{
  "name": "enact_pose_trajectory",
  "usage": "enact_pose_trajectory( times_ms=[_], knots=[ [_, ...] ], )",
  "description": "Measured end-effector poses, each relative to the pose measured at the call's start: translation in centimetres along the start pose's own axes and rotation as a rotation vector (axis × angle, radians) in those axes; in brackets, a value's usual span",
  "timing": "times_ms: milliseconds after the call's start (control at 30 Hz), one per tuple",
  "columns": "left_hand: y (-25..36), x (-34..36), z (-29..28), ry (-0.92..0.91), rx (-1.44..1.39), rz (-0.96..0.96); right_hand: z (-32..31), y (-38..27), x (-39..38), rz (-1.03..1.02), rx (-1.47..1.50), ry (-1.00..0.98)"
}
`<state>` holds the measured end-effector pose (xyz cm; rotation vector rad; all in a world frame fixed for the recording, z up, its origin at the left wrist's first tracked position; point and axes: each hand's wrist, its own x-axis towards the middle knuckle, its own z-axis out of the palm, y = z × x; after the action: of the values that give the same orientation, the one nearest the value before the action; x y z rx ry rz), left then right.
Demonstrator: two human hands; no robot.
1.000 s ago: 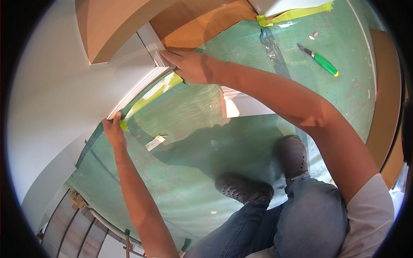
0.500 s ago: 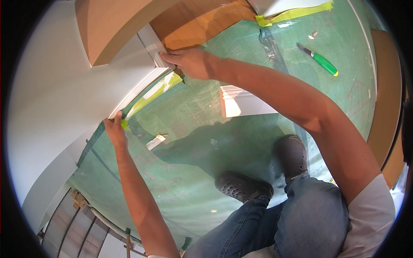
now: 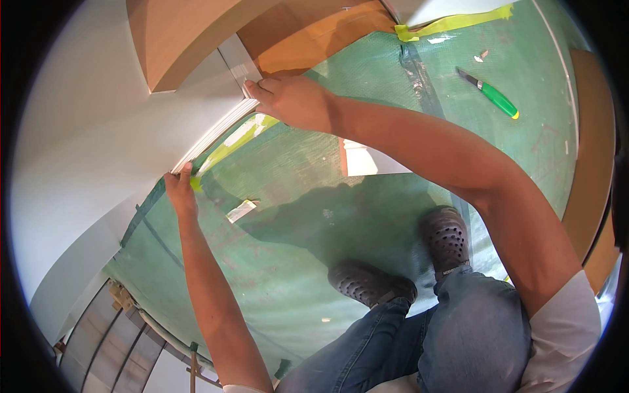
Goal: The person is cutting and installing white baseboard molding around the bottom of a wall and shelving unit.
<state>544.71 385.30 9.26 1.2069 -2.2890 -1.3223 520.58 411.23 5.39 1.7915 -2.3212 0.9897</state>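
A white baseboard strip (image 3: 213,134) runs along the foot of the white wall. My left hand (image 3: 180,190) presses its near end, fingers closed against it beside a bit of yellow tape (image 3: 196,183). My right hand (image 3: 291,98) grips the far end of the strip, where it meets a wooden door frame (image 3: 177,39). Both my arms stretch out over the green floor cover (image 3: 275,223).
A green-handled utility knife (image 3: 491,95) lies on the floor cover at the upper right. A white offcut (image 3: 367,160) and a small white scrap (image 3: 241,211) lie near the wall. Yellow tape (image 3: 452,23) holds the sheet's far edge. My shoes (image 3: 445,239) stand below.
My right hand has slid slightly left along the strip toward the door frame corner. The left hand stays put at the near end.
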Motion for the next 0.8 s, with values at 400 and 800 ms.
enact_pose_trajectory(
  times_ms=[400, 800],
  knots=[
    [-1.1, 0.4, -0.5, 0.036, 0.087, 0.041, -1.7, -1.1, 1.0, 0.006, -0.172, -0.161],
    [-1.7, 0.7, -0.7, 0.067, 0.178, 0.09, -5.8, 1.0, -6.4, 0.271, 0.138, -0.06]
  ],
)
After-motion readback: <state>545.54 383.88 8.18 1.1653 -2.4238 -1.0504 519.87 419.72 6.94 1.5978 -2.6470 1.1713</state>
